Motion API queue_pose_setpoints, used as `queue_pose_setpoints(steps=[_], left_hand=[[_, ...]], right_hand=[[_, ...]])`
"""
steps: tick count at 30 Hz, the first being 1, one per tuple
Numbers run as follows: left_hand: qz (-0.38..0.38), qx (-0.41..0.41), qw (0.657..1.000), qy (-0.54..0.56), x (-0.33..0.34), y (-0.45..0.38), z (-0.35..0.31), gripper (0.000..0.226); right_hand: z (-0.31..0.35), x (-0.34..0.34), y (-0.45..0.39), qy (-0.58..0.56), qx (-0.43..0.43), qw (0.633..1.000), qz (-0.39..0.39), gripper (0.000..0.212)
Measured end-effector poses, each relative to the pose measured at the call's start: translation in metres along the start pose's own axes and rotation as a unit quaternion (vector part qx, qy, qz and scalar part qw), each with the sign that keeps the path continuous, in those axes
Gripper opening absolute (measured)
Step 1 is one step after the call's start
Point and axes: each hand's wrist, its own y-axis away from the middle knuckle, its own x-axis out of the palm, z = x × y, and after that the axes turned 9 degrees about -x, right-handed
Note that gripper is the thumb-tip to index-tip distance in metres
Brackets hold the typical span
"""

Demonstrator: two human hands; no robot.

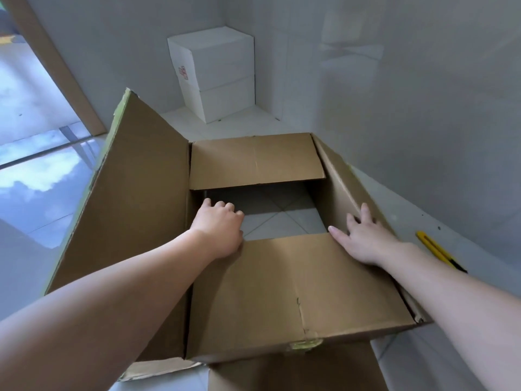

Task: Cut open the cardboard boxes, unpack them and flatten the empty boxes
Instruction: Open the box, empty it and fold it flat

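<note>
Pressing open-fingered, the right hand and knuckle-curled left hand worked the emptied brown box, not yet flattened.

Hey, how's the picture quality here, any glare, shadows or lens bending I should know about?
Head view: wide-angle bending curves the walls and the cardboard box edges; strong glare and sky reflection on the glossy floor at left; deep shadow inside the box opening, under the far flap; the left hand, right hand and yellow utility knife are evenly lit and sharp; the white box looks washed out.
</note>
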Motion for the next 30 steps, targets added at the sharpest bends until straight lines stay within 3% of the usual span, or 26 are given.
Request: queue_pose_setpoints(steps=[5, 11, 17, 20, 25, 27, 30], left_hand=[[0.040, -0.048, 0.998, -0.020, 0.010, 0.007, 0.025, 0.046], [0.074, -0.094, 0.993, 0.021, 0.025, 0.016, 0.054, 0.057], [0.144, -0.118, 0.977, 0.108, 0.034, 0.015, 0.060, 0.057], [0.139, -0.125, 0.974, 0.126, 0.030, 0.012, 0.069, 0.051], [0.061, -0.126, 0.963, 0.232, -0.005, -0.005, 0.079, 0.027], [0.052, -0.094, 0.961, 0.256, -0.022, -0.005, 0.075, 0.028], [0.053, -0.026, 0.966, 0.253, -0.041, 0.001, 0.062, 0.031]], right_hand=[[0.021, 0.005, -0.012, 0.116, -0.093, 0.988, -0.029, 0.082], [0.090, 0.012, -0.016, 0.096, -0.194, 0.976, -0.008, 0.073], [0.118, 0.006, -0.002, 0.076, -0.209, 0.975, -0.009, 0.068], [0.119, -0.009, 0.003, 0.067, -0.225, 0.971, -0.054, 0.064], [0.114, -0.055, 0.023, -0.078, -0.222, 0.966, -0.106, 0.057], [0.114, -0.078, 0.038, -0.084, -0.208, 0.972, -0.072, 0.058], [0.105, -0.110, 0.069, -0.005, -0.217, 0.972, 0.094, 0.063]])
